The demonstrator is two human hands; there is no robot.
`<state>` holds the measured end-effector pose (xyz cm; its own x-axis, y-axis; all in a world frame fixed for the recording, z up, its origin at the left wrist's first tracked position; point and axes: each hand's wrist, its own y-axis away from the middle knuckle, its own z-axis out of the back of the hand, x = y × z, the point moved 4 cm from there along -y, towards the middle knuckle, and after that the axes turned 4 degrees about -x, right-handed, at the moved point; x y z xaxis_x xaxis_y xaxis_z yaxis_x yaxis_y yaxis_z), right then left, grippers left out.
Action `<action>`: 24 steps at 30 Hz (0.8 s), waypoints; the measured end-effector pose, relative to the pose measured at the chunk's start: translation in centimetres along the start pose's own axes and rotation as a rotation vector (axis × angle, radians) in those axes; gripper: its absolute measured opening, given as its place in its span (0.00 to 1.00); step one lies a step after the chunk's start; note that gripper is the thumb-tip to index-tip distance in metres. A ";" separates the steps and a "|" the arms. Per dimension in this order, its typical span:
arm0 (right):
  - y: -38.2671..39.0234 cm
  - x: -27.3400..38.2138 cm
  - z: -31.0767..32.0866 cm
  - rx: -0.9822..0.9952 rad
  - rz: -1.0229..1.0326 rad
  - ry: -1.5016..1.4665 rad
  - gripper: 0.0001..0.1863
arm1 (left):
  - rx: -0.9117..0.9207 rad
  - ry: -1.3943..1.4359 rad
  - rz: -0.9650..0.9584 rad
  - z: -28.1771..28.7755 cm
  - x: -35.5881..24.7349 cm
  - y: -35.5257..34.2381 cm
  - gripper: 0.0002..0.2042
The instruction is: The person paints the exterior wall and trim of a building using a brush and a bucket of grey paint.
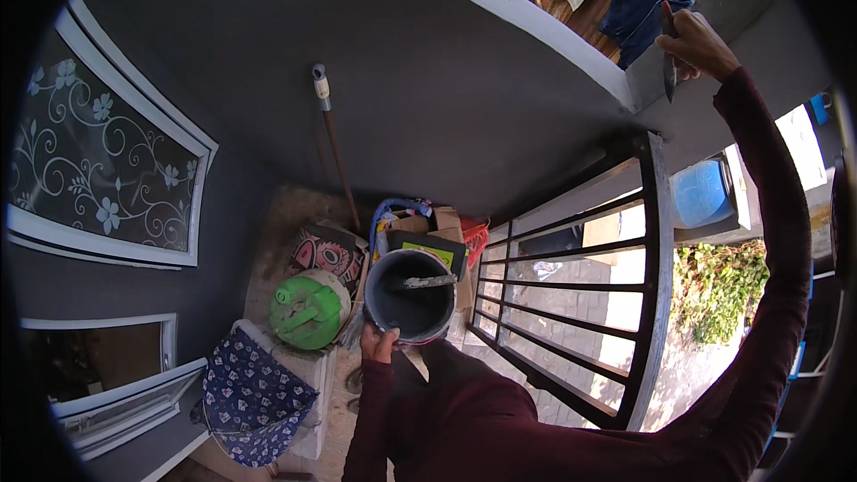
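My left hand (378,344) grips the near left rim of a bucket (411,263) held in front of my body. Inside the bucket is dark grey material, and a grey-crusted stick-like tool (430,282) lies across it from the right rim. My right arm is stretched up to the far right. At its end my right hand (703,45) is closed on a thin flat-bladed scraper (669,67), its blade pointing down beside the grey pillar (683,116). The scraper shows nearly edge-on, so its full shape is hidden.
A dark grey wall (428,80) stands ahead, with a barred metal railing (652,286) to the right. Below the bucket are a green lidded container (308,308), cardboard boxes (448,221) and a leaning pole (339,152). A blue patterned cloth (254,397) hangs at lower left.
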<state>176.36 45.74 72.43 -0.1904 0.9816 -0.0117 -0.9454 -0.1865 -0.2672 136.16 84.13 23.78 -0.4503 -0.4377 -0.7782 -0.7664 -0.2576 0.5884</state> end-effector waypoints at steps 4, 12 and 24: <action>2.2 -2.4 0.1 -0.178 0.245 0.080 0.16 | 0.014 0.119 0.002 -0.8 0.3 1.2 0.19; 13.8 12.8 -5.3 0.349 0.449 -0.728 0.15 | -0.011 0.075 -0.112 -1.5 -0.9 4.2 0.20; 27.3 30.9 -23.7 0.734 0.920 -0.576 0.10 | -0.006 0.148 -0.118 -4.6 -2.7 7.9 0.15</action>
<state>150.99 71.94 41.93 -0.7515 0.3601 0.5528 -0.2974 -0.9329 0.2033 133.40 79.30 31.57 -0.2850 -0.5258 -0.8015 -0.8072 -0.3192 0.4964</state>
